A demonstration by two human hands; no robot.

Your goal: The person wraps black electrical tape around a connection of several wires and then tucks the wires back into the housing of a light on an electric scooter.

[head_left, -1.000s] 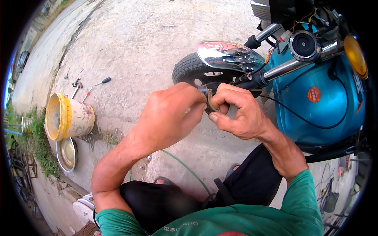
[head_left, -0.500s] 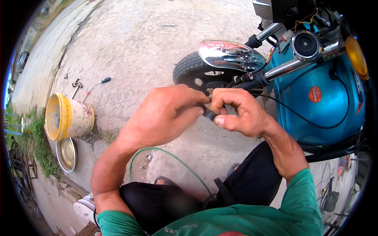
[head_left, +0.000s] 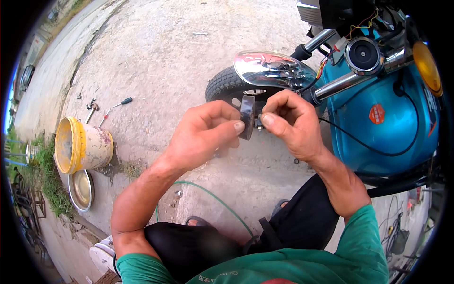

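My left hand [head_left: 203,132] pinches a small dark rectangular block [head_left: 247,117] between thumb and fingers, its glossy long face tilted upright. Close to its right side, my right hand [head_left: 295,125] has thumb and forefinger pressed together; whatever sits between them is too small to make out. A small metal fitting [head_left: 259,124] shows between the block and the right fingertips, and I cannot tell whether it is joined to the block. Just beyond both hands is the black front tyre [head_left: 222,86] of a blue vehicle, under a chrome mudguard [head_left: 269,68].
Blue bodywork [head_left: 373,123] with chrome fork tubes, loose wires and a round black horn-like unit [head_left: 363,54] stands at right. At left are a yellow-rimmed bucket [head_left: 94,146], a metal basin [head_left: 81,189], a hammer [head_left: 92,111] and a screwdriver [head_left: 124,102]. A green hose [head_left: 217,201] curves near my feet.
My hands have drawn slightly apart, and the dark block has turned more upright in my left hand. My right thumb has come off the block's end.
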